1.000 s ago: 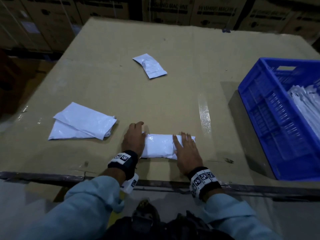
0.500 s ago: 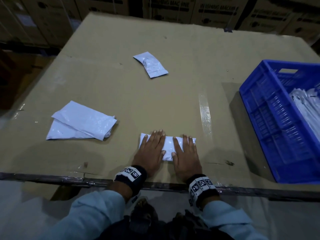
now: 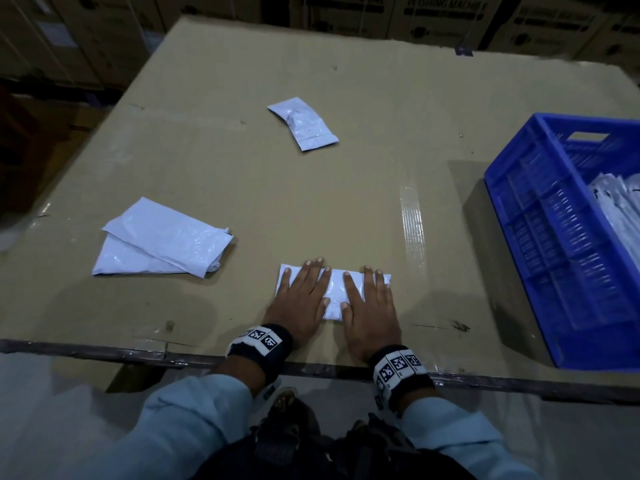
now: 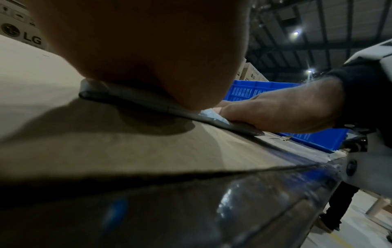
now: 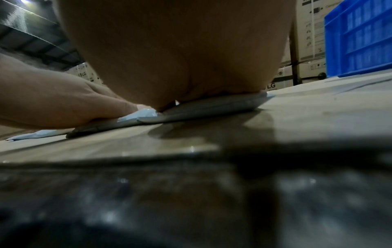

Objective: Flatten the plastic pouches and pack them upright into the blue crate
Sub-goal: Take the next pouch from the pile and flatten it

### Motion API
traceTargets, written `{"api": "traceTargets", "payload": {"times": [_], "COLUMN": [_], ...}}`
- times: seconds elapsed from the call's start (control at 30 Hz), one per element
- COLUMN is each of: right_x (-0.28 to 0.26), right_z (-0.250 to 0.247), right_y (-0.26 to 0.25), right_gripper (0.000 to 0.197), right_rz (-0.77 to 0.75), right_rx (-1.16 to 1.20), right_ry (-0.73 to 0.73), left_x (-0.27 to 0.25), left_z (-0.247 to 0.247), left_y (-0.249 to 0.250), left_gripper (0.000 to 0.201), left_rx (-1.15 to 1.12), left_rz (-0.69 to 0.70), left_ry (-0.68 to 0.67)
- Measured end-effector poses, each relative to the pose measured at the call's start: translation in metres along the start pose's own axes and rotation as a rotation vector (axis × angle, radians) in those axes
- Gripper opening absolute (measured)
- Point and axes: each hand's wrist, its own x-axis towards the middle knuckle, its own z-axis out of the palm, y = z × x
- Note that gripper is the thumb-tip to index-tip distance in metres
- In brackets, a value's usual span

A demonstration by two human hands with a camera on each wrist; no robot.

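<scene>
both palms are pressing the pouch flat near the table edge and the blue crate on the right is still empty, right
Not quite: the blue crate is not empty. The head view shows white pouches already standing inside it. The rest holds: left hand and right hand press flat on the pouch near the table edge.

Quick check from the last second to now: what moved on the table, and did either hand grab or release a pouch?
The left hand slid from the pouch's left end onto its top, fingers straight, beside the right hand; both press it flat. Nothing was gripped or released. The far pouch, the two stacked pouches and the blue crate stayed put.
</scene>
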Motion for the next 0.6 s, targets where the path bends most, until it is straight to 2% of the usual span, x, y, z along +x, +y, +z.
{"api": "traceTargets", "payload": {"times": [0.6], "right_x": [-0.0012], "right_z": [0.0012], "right_y": [0.0036], "right_gripper": [0.063], "right_rz": [0.006], "right_rx": [0.049], "right_ry": [-0.012], "left_x": [-0.0014], "left_z": [0.0058], "left_y": [-0.0015], "left_gripper": [0.065], "left_rx": [0.024], "left_rz": [0.0], "left_ry": [0.028]}}
